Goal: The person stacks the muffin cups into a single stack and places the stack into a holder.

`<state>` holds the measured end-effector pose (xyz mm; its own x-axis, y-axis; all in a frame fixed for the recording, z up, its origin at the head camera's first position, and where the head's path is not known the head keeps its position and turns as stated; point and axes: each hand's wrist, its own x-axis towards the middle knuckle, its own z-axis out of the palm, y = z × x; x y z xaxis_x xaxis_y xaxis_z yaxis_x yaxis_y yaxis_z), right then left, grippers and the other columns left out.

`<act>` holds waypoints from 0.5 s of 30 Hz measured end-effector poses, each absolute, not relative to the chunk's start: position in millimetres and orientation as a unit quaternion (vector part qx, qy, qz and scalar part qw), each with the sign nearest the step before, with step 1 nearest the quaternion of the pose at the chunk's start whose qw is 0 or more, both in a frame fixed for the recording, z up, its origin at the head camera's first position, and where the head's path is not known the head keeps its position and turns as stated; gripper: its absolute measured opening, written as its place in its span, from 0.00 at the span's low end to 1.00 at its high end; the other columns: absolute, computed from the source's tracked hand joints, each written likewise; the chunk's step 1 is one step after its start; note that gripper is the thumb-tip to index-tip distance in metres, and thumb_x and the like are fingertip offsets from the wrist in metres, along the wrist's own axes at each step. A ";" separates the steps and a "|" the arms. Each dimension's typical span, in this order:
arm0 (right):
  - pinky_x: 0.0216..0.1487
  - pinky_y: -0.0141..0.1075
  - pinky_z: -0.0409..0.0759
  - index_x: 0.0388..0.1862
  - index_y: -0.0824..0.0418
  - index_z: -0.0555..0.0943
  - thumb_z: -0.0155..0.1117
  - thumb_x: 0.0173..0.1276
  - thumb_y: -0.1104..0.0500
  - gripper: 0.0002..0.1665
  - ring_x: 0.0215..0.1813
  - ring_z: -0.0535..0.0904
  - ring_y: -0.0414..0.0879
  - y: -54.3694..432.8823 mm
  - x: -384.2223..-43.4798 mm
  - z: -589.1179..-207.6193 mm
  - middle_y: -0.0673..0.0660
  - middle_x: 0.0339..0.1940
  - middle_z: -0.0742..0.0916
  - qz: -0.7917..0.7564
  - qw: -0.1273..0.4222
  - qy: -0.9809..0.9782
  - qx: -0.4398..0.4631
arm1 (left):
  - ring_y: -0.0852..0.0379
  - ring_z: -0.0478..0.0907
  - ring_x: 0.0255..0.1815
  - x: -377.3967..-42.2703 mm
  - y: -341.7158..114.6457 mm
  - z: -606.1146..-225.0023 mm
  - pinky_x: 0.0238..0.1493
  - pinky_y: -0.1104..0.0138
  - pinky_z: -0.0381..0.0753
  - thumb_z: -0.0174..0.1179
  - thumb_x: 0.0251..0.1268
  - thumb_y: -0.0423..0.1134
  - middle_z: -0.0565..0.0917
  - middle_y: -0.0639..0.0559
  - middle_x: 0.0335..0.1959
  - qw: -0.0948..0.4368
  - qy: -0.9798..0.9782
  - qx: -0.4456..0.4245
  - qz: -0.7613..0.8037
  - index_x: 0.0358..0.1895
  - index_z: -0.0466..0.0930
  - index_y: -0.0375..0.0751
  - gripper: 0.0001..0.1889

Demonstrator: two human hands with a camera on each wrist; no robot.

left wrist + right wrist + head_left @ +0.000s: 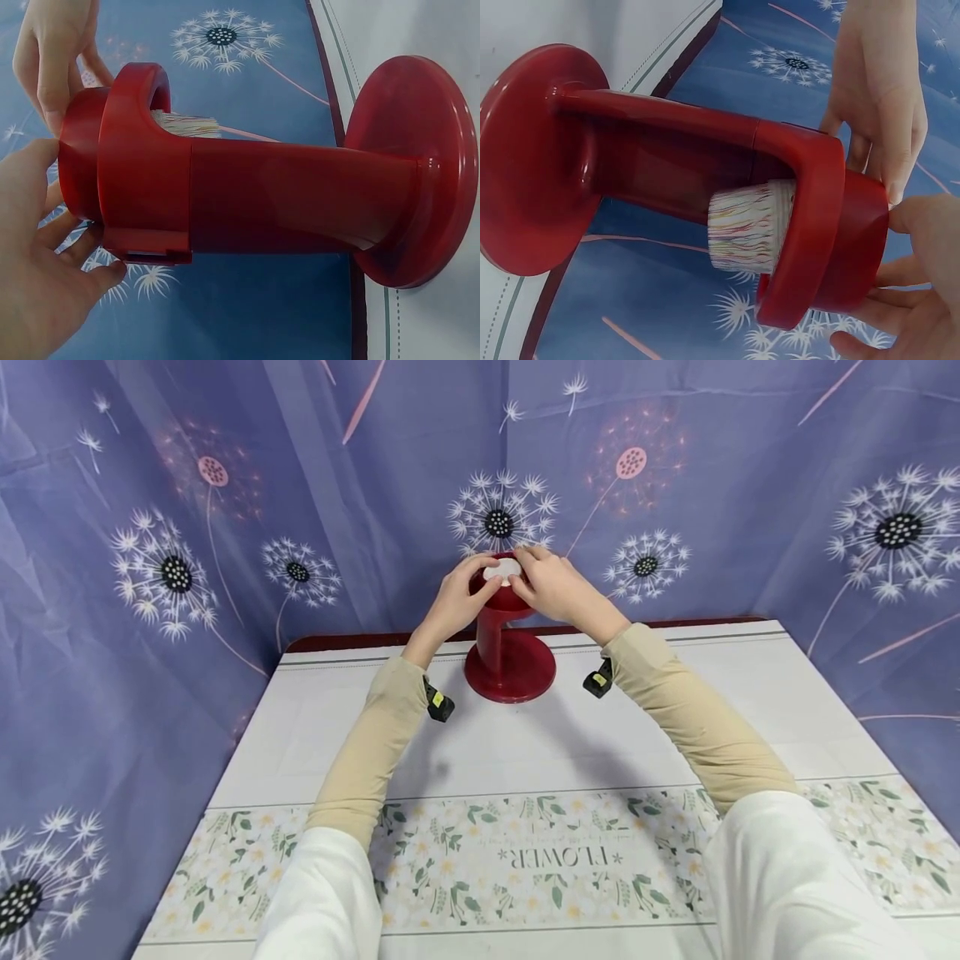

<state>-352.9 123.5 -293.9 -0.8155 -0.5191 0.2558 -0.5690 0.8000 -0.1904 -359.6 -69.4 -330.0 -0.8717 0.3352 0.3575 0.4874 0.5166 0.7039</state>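
A glossy red stand [517,668] with a round base, an upright column and a ring on top stands near the table's far edge. A red cylinder [79,150] sits in its ring. My left hand [459,595] grips one side of this cylinder, thumb and fingers around its rim; my right hand [558,587] holds the opposite side. Between my hands a white round surface [501,570] shows inside the top. Below the ring a white paper cup [744,229] with thin coloured streaks pokes out, its upper part hidden by the ring.
The table wears a white cloth [315,727] with a flower-print band across the front. Close behind its dark red far edge [345,642] hangs a blue dandelion-print curtain [375,527], which also runs down both sides.
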 end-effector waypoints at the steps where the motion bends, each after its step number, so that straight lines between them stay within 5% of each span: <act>1: 0.65 0.59 0.68 0.71 0.72 0.62 0.45 0.77 0.52 0.33 0.71 0.66 0.63 123.5 -352.7 -294.3 0.72 0.70 0.69 0.134 0.100 -0.942 0.290 | 0.53 0.61 0.74 -359.4 -70.1 -330.2 0.71 0.58 0.64 0.52 0.73 0.48 0.66 0.47 0.72 0.092 -0.865 -0.237 -0.432 0.65 0.72 0.45 0.22; 7: 0.64 0.51 0.72 0.69 0.70 0.66 0.48 0.76 0.53 0.29 0.67 0.70 0.61 126.1 -352.6 -296.8 0.70 0.67 0.72 0.181 0.129 -0.925 0.308 | 0.53 0.69 0.64 -357.4 -76.8 -332.2 0.59 0.60 0.77 0.52 0.73 0.47 0.71 0.48 0.65 0.110 -0.854 -0.217 -0.460 0.64 0.72 0.46 0.20; 15: 0.64 0.49 0.71 0.61 0.65 0.75 0.52 0.74 0.56 0.21 0.62 0.73 0.56 137.5 -349.0 -310.4 0.63 0.58 0.80 0.267 0.246 -0.884 0.293 | 0.51 0.76 0.57 -359.4 -89.0 -345.0 0.57 0.55 0.76 0.51 0.75 0.43 0.80 0.42 0.57 0.196 -0.822 -0.181 -0.503 0.58 0.75 0.40 0.16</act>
